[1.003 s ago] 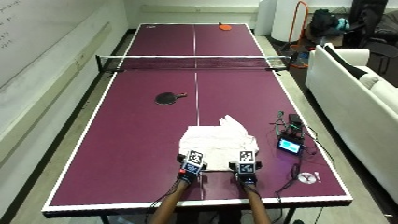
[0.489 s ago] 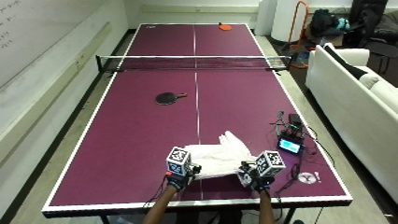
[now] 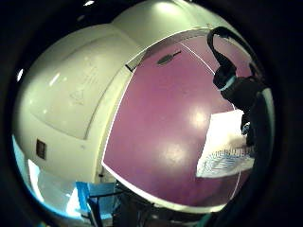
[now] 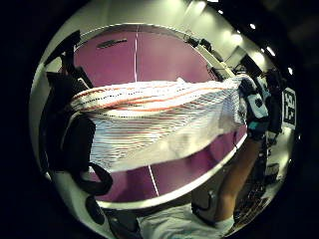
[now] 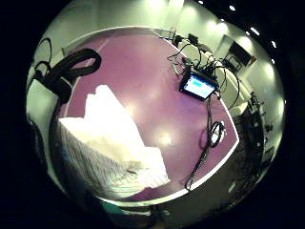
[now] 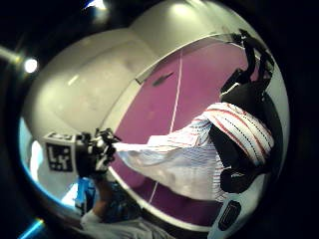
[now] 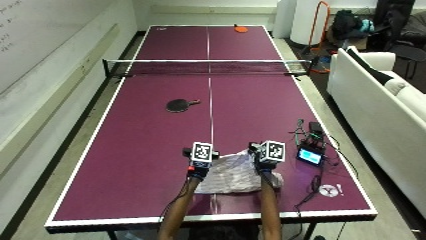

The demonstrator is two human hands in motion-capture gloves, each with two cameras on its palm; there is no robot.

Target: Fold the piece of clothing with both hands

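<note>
Purple table [image 7: 133,165]; palm views reveal garment [image 4: 164,119] stripes.

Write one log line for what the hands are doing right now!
left hand: grips shirt edge | right hand: grips shirt edge | striped shirt: stretched between hands above table

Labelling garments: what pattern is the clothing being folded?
The clothing is white with thin stripes; they show best in the left thumb side palm view.

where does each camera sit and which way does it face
Outside view: above and behind the person, down the table; both forearms.
Left little-finger: toward wall, cloth edge.
Left thumb: across cloth to right hand.
Right little-finger: over cloth, screen.
Right thumb: across cloth to left hand.
Thumb views share the cloth.
</note>
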